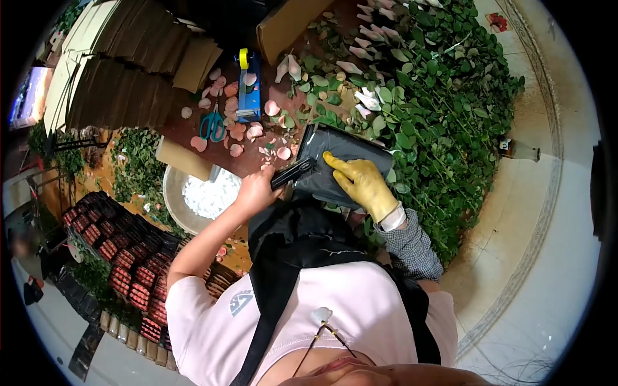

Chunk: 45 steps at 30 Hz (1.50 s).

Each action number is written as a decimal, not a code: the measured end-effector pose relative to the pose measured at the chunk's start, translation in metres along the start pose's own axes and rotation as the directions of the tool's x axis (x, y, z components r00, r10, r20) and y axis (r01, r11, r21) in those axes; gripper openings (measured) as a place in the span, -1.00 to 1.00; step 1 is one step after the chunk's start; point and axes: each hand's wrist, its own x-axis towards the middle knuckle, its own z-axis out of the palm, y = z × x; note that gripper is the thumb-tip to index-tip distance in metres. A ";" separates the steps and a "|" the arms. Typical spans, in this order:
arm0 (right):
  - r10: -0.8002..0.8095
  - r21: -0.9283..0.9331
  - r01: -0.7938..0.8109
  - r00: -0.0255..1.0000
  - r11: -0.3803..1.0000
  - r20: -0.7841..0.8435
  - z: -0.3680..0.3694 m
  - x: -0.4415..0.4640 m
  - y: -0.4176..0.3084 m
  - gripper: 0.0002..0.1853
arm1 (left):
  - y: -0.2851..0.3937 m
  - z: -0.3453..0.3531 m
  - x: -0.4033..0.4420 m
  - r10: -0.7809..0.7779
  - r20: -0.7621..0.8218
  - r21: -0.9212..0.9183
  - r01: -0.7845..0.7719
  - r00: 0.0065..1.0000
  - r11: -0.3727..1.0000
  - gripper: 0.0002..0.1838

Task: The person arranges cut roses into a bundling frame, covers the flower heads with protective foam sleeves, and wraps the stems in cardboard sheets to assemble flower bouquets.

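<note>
My left hand (pixel 259 188), bare, is closed around a black stapler (pixel 293 173). Its front end reaches the left side of a black plastic-wrapped package (pixel 358 154), close in front of my body. On the package's top rests my right hand (pixel 365 182) in a yellow rubber glove. The index finger and thumb lie along the dark surface, the other fingers partly hidden, and the hand holds the package. Beyond it lie pale pink wrapped flower heads (pixel 367 100) on leafy stems. Teal scissors (pixel 213 126) and a blue tape dispenser (pixel 249 90) sit left of the package.
Loose pink petals (pixel 255 130) are scattered over the dark red table. A bowl of small white pieces (pixel 205 196) stands at the left. Cardboard sheets (pixel 122 77) are stacked far left, leafy stems (pixel 444 141) heaped at right. Black trays of red items (pixel 138 270) sit lower left.
</note>
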 end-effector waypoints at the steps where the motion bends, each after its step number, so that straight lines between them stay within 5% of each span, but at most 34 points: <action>1: 0.019 -0.037 -0.018 1.000 0.999 0.012 0.000 -0.001 0.000 -0.54 | -0.008 0.007 -0.005 0.005 0.080 -0.262 0.016 0.997 0.965 -0.50; 4: 0.044 -0.080 -0.040 0.998 0.996 0.037 0.000 -0.001 -0.002 -0.55 | -0.032 0.049 -0.046 -0.018 -0.140 -0.523 -0.059 0.990 0.850 -0.30; 5: 0.029 -0.078 -0.027 0.999 0.997 0.020 0.001 0.000 0.000 -0.55 | -0.024 0.039 -0.061 -0.112 -0.087 -0.536 0.048 0.990 0.843 -0.25; 7: 0.016 -0.065 -0.016 1.000 0.998 0.007 0.002 0.000 -0.001 -0.54 | -0.016 0.015 -0.081 -0.074 -0.178 0.051 0.084 0.981 0.995 -0.22; 9: -0.007 -0.023 0.007 1.000 1.000 -0.011 0.003 0.000 0.001 -0.57 | -0.015 0.004 -0.086 0.078 -0.210 0.521 0.044 0.974 0.852 -0.28; 14: 0.021 0.018 -0.021 0.999 1.000 0.036 0.001 0.001 -0.002 -0.56 | -0.001 -0.016 -0.056 0.287 -0.120 0.621 -0.154 0.950 0.769 -0.36; 16: 0.081 -0.004 -0.081 0.991 0.997 0.103 -0.004 0.002 -0.007 -0.54 | -0.011 -0.026 -0.032 0.544 -0.010 0.668 -0.400 0.839 0.628 -0.39; 18: 0.148 -0.027 -0.145 0.975 0.989 0.163 -0.002 0.003 -0.008 -0.52 | -0.036 -0.017 -0.015 0.521 0.013 0.654 -0.401 0.853 0.641 -0.62; 20: 0.024 0.020 -0.024 0.999 1.000 0.027 0.004 0.002 -0.004 -0.53 | -0.053 -0.006 -0.011 0.472 0.062 0.624 -0.404 0.879 0.669 -0.70; 24: 0.191 0.074 -0.200 0.975 0.977 0.116 -0.003 0.002 -0.011 -0.51 | -0.052 -0.011 -0.007 0.341 0.177 0.554 -0.380 0.923 0.740 -0.60; 26: 0.183 0.067 -0.191 0.976 0.979 0.114 -0.005 0.004 -0.014 -0.52 | -0.055 -0.030 0.004 0.651 0.035 0.569 -0.551 0.758 0.610 -0.49; 27: 0.172 0.066 -0.180 0.978 0.981 0.115 -0.006 0.006 -0.016 -0.54 | -0.058 -0.040 0.011 0.650 0.033 0.530 -0.565 0.759 0.633 -0.37; 28: 0.162 0.041 -0.167 0.981 0.985 0.105 -0.007 0.007 -0.018 -0.57 | -0.057 -0.047 0.012 0.589 -0.007 0.436 -0.528 0.808 0.729 -0.39; 29: 0.157 0.047 -0.162 0.983 0.986 0.093 -0.006 0.007 -0.016 -0.57 | -0.058 -0.038 0.011 0.359 -0.040 0.120 -0.352 0.933 0.928 -0.43; 30: 0.150 0.052 -0.154 0.985 0.987 0.080 -0.004 0.006 -0.013 -0.58 | -0.057 -0.031 0.015 0.109 0.013 -0.207 -0.104 0.994 0.973 -0.47; 31: 0.166 0.068 -0.172 0.983 0.983 0.083 -0.004 0.007 -0.013 -0.59 | -0.058 -0.028 0.027 -0.099 0.367 -0.606 0.318 0.925 0.729 -0.52; 34: 0.130 0.090 -0.135 0.990 0.987 0.061 0.000 0.007 -0.004 -0.59 | -0.003 -0.078 0.069 -0.257 0.753 -0.544 0.792 0.606 0.276 -0.61; 35: 0.162 0.083 -0.169 0.983 0.982 0.082 -0.003 0.008 -0.008 -0.60 | -0.003 -0.080 0.086 -0.072 0.877 -0.452 0.867 0.475 0.208 -0.63; 36: 0.155 0.064 -0.161 0.984 0.985 0.084 -0.004 0.009 -0.009 -0.59 | 0.004 -0.078 0.099 -0.092 0.874 -0.443 0.859 0.478 0.256 -0.65; 38: 0.085 -0.003 -0.085 0.994 0.996 0.063 -0.007 0.011 -0.011 -0.59 | 0.006 -0.090 0.132 0.008 0.955 -0.277 0.879 0.298 0.389 -0.66; 39: 0.097 -0.012 -0.097 0.993 0.995 0.061 -0.008 0.011 -0.013 -0.59 | -0.003 -0.074 0.145 0.034 0.884 -0.437 0.796 0.467 0.419 -0.65; 42: 0.096 -0.045 -0.096 0.995 0.994 0.004 -0.003 0.008 -0.012 -0.61 | -0.016 -0.067 0.158 0.076 0.890 -0.434 0.782 0.451 0.448 -0.64; 45: 0.086 -0.034 -0.087 0.995 0.996 -0.053 0.001 0.007 -0.011 -0.61 | -0.013 -0.042 0.141 -0.062 0.861 -0.436 0.797 0.504 0.418 -0.65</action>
